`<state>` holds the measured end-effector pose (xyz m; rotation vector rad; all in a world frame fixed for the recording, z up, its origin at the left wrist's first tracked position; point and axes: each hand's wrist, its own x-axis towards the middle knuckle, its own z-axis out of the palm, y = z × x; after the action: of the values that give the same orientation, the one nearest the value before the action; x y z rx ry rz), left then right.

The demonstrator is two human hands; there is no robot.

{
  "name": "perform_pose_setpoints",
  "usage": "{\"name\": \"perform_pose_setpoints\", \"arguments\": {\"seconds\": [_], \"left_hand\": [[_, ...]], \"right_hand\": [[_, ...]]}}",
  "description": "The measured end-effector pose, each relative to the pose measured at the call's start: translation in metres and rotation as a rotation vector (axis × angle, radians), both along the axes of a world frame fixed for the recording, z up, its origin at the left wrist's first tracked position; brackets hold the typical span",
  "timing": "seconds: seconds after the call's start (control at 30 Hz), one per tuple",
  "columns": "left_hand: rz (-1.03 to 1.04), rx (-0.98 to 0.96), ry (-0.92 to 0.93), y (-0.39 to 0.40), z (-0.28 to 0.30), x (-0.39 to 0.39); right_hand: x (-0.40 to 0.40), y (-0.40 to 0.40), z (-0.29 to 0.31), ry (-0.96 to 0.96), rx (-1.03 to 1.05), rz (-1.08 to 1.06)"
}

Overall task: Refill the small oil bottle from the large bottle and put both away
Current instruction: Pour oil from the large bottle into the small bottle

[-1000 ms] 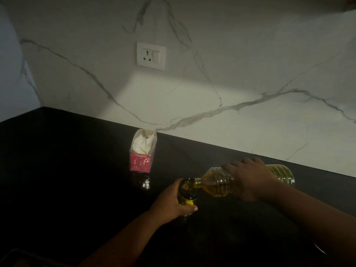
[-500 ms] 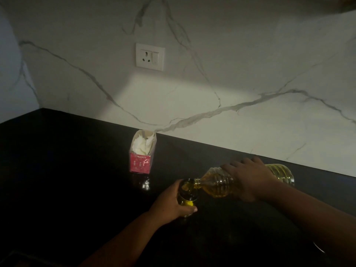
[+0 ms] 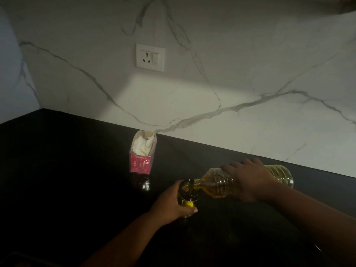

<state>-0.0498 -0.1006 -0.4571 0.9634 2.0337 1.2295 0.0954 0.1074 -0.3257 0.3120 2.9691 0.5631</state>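
We see the small oil bottle (image 3: 187, 197) standing upright on the dark surface (image 3: 77, 170), out in its middle and well apart from the back edge where the marble wall (image 3: 231, 74) meets it. Our left hand (image 3: 171, 204) grips this bottle from the left side, its fingers curled round the body with the thumb (image 3: 189, 210) lying across the front. The large bottle (image 3: 217, 183) is tipped almost flat above the surface, its base pointing toward the back right and its open neck right at the mouth of the small one. Yellow oil fills the lower side of the tilted bottle. Our right hand (image 3: 248, 180) holds the large bottle from above at mid-body, fingers (image 3: 231, 167) wrapped over the ribbed plastic. Whether the neck touches the small bottle's rim we cannot tell in this dim light.

Toward the back edge, left of the bottles, stands an open red and white carton (image 3: 141, 157) with white crumpled paper inside. A white wall socket (image 3: 150, 57) sits on the marble above it.
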Motion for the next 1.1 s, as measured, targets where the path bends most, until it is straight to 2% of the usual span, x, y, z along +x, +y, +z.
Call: {"name": "perform_pose_setpoints", "arguments": {"seconds": [1.1], "left_hand": [[-0.012,0.011,0.021,-0.0031,0.0018,0.0006]], "right_hand": [[-0.0012,0.0027,-0.0001,-0.021,-0.021,-0.006]]}}
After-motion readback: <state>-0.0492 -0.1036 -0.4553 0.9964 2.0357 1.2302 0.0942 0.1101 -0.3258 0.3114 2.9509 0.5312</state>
